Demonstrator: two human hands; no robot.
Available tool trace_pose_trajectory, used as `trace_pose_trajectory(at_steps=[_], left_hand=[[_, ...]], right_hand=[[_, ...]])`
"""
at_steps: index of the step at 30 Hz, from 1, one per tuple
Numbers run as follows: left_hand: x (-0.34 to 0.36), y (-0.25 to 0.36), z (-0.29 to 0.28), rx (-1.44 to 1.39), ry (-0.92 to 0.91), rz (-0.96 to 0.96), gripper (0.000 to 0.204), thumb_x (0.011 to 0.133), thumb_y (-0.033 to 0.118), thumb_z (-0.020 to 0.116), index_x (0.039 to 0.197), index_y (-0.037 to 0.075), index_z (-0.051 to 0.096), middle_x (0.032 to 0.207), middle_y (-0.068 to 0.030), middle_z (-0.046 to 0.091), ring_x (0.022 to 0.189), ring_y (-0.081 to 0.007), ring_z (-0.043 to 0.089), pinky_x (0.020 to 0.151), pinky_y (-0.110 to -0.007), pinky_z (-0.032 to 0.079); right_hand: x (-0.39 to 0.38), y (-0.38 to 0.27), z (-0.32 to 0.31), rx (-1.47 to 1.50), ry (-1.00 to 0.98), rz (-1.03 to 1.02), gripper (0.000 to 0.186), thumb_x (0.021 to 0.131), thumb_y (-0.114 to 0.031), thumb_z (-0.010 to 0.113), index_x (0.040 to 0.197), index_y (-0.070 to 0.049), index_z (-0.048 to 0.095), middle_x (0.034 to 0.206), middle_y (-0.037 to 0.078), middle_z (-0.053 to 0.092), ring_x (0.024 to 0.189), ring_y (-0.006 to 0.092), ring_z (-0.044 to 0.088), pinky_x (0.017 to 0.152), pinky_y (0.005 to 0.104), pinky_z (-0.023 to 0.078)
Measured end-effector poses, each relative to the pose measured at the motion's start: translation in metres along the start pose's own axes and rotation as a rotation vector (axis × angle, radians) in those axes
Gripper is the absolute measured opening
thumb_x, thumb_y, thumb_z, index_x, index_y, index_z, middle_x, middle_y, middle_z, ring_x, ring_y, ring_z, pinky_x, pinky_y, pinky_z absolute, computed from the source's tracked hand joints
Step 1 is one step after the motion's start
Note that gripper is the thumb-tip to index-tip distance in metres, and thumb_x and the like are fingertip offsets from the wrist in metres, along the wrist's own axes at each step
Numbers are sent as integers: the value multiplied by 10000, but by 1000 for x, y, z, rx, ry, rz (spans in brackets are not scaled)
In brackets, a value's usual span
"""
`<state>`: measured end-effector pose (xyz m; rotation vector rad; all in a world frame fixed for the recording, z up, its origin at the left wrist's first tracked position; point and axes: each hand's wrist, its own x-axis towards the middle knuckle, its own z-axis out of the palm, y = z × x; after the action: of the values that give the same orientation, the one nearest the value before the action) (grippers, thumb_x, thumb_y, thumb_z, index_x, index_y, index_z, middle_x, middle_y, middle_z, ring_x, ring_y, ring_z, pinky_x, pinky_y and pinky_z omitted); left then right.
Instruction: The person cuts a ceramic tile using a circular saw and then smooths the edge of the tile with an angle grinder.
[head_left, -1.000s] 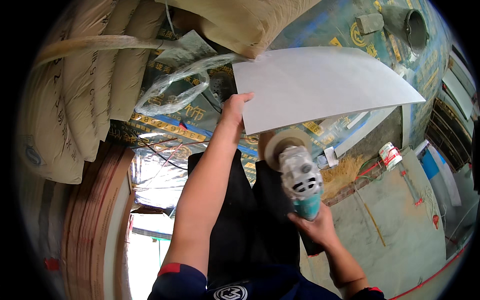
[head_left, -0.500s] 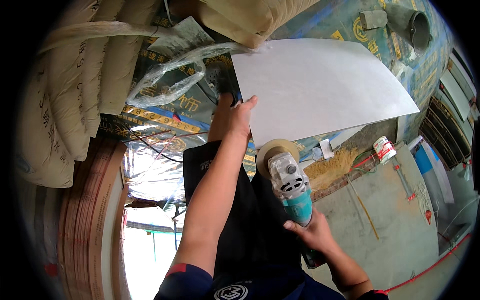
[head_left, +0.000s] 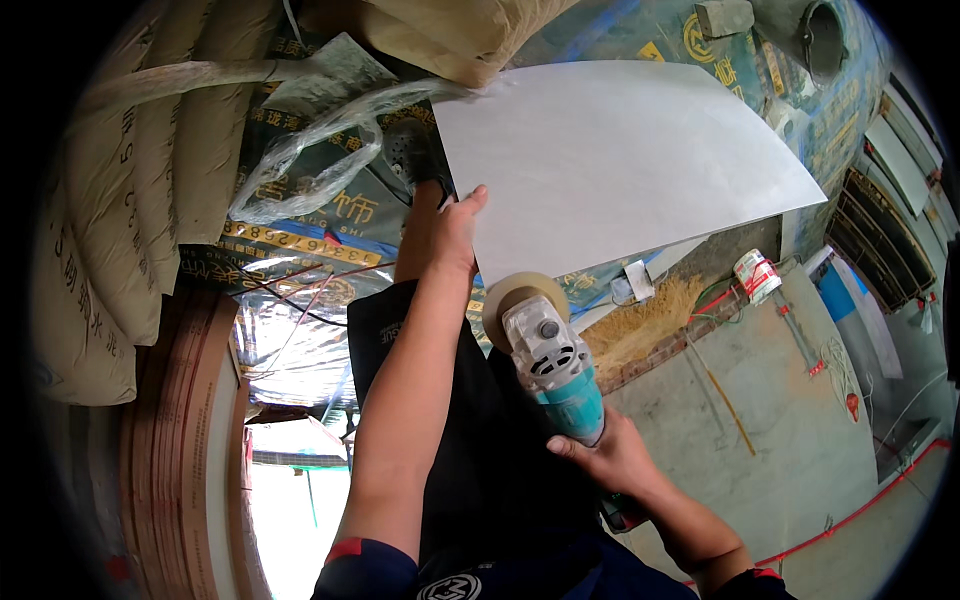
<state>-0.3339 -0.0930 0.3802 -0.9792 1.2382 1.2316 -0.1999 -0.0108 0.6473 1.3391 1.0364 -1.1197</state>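
A large white tile or panel [head_left: 630,170] is tilted in front of me, its near edge raised off the floor. My left hand [head_left: 458,232] grips its left edge, thumb on the top face and the other fingers hidden beneath. In my right hand [head_left: 612,458] is a teal and grey angle grinder [head_left: 560,375], held by the rear of its body. Its round, tan disc [head_left: 512,295] is at the tile's near left corner; whether it touches the edge or is spinning I cannot tell. My left foot's dark shoe [head_left: 408,150] stands beside the tile.
Stacked paper sacks [head_left: 150,150] fill the left, above a pile of brown cartons [head_left: 185,440]. Crumpled clear plastic [head_left: 300,185] lies on the printed floor sheeting. To the right are sandy dust [head_left: 650,320], a white and red can [head_left: 757,275], a dark bucket [head_left: 822,45] and a red hose [head_left: 820,537].
The whole view has shifted slightly, moving the scene left and a little up. My grip on the tile and on the grinder is the same, with the disc still by the near left corner.
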Motion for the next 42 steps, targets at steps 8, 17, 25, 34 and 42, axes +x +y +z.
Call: trace_pose_trajectory(at_steps=[8,17,25,34,42], left_hand=[[-1,3,-1,-37,13,-39,435,916,132,625,1313,-17,527,1163,-122,626,1010,-251,628,860,-374,512],[20,-16,-11,-46,-92,-41,441,884,165,669,1265,-23,551,1130,-121,642,988,-250,628,884,-379,496],[57,-52,-33,-85,-169,-20,386,958,257,572,1272,33,581,1133,-116,662,988,-253,657,869,-362,526],[61,-57,-40,-119,-162,-98,432,974,279,564,1294,-11,547,1183,-150,647,1049,-288,642,908,-388,519],[58,-51,-42,-100,-137,-168,438,984,256,564,1310,-36,535,1198,-157,642,1067,-285,640,922,-376,515]], right_hand=[[-4,20,-18,185,99,-16,578,781,-447,832,1065,9,618,864,55,665,796,135,606,745,323,513],[-3,-1,-6,48,42,-130,670,779,-503,812,1156,14,612,1003,170,700,954,236,670,851,384,518],[-1,9,-27,82,89,-123,710,777,-491,820,1205,24,583,1038,167,701,983,249,668,878,385,511],[0,37,-75,239,125,-51,536,806,-433,819,1077,-13,627,859,53,653,765,127,593,705,308,504],[1,67,-126,356,176,47,470,807,-451,813,896,-64,561,708,3,567,619,102,536,558,281,441]])
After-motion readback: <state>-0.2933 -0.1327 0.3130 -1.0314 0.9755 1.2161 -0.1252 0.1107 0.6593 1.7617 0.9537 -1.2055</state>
